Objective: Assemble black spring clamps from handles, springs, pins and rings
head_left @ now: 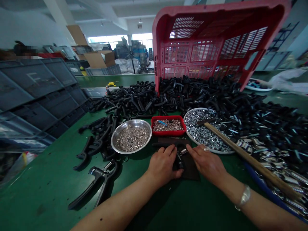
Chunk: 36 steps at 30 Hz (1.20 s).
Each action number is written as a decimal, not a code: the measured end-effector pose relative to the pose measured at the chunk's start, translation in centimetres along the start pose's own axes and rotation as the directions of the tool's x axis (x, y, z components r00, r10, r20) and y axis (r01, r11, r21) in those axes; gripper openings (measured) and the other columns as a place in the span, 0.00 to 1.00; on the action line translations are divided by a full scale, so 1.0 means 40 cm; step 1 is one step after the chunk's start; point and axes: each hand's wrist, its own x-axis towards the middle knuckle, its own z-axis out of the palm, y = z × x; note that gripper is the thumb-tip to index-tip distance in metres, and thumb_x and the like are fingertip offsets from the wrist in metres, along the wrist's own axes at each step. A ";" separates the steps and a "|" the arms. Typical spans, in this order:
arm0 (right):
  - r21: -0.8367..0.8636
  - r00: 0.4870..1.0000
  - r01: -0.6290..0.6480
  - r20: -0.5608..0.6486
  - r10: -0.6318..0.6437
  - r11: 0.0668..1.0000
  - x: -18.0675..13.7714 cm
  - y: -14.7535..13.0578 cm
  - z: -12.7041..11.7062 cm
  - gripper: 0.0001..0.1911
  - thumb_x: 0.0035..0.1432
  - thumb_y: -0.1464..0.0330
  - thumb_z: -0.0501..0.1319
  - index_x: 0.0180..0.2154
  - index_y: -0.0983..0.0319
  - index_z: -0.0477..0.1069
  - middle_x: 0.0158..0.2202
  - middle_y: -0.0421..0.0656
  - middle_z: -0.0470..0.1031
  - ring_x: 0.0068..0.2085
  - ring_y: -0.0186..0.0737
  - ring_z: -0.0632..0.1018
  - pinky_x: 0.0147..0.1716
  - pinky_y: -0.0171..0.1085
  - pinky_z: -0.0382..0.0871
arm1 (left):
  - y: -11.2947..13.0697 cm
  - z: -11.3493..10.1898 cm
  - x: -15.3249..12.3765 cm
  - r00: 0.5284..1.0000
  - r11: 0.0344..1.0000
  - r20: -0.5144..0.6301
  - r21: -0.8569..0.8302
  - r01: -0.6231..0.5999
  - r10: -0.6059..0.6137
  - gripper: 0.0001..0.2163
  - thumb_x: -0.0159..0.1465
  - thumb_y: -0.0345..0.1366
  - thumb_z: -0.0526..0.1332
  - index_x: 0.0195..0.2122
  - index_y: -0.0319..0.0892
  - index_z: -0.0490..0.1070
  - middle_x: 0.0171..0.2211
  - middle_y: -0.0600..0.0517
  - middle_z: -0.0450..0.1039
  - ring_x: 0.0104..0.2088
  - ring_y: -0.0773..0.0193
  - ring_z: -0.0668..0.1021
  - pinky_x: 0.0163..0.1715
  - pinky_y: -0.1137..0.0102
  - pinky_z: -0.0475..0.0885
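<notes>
A black hand grip strengthener [181, 147] with a small coil spring lies on a dark pad [192, 171] in front of me. My left hand [161, 164] is closed around its left side, thumb toward me and fingers over the top. My right hand [209, 164], with a ring and a bracelet, is closed at the right side, fingertips pressed by the spring; its thumb is hidden. Another grip strengthener [102, 176], with a spring fitted, lies to the left. Behind my hands stand a steel bowl of small metal parts [115, 147] and a red tray of pins [168, 132].
A hammer [231, 141] rests across a white dish of metal nuts [204, 147], its handle over loose springs. Piles of black handles [134, 99] fill the back and right. A tipped red crate [157, 48] stands behind. Grey bins [36, 80] are stacked left.
</notes>
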 end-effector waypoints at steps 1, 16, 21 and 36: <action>0.009 1.000 0.005 -0.004 -0.005 1.000 -0.003 -0.001 0.000 0.24 0.53 0.78 0.50 0.52 0.63 0.64 0.38 0.49 0.74 0.43 0.46 0.71 0.37 0.40 0.69 | 0.003 0.001 -0.004 1.000 1.000 -0.006 -0.002 0.016 -0.016 0.32 0.51 0.51 0.58 0.55 0.42 0.57 0.55 0.50 0.59 0.45 0.54 0.67 0.41 0.63 0.68; -0.311 0.893 -0.371 0.140 0.428 0.875 -0.088 0.254 -0.102 0.17 0.49 0.67 0.55 0.42 0.67 0.69 0.36 0.57 0.73 0.37 0.57 0.74 0.30 0.50 0.68 | -0.056 -0.039 0.117 0.956 0.968 0.182 -0.147 -0.204 0.229 0.50 0.36 0.64 0.59 0.59 0.46 0.49 0.58 0.48 0.54 0.52 0.47 0.62 0.50 0.54 0.56; 0.130 0.846 -0.503 0.278 0.455 0.854 -0.084 0.310 -0.099 0.14 0.47 0.63 0.57 0.35 0.64 0.70 0.31 0.49 0.76 0.30 0.45 0.76 0.28 0.41 0.71 | -0.052 -0.039 0.114 0.970 0.970 0.137 -0.172 -0.175 0.199 0.49 0.33 0.63 0.61 0.56 0.46 0.53 0.55 0.48 0.59 0.50 0.49 0.63 0.50 0.56 0.56; 0.213 0.986 -0.089 -0.116 0.116 0.973 -0.309 0.091 -0.113 0.27 0.55 0.68 0.53 0.57 0.49 0.53 0.48 0.41 0.72 0.42 0.42 0.76 0.37 0.37 0.75 | -0.056 -0.035 0.115 0.973 0.968 0.140 -0.194 -0.156 0.185 0.48 0.35 0.63 0.61 0.57 0.49 0.52 0.55 0.49 0.59 0.51 0.48 0.63 0.52 0.49 0.50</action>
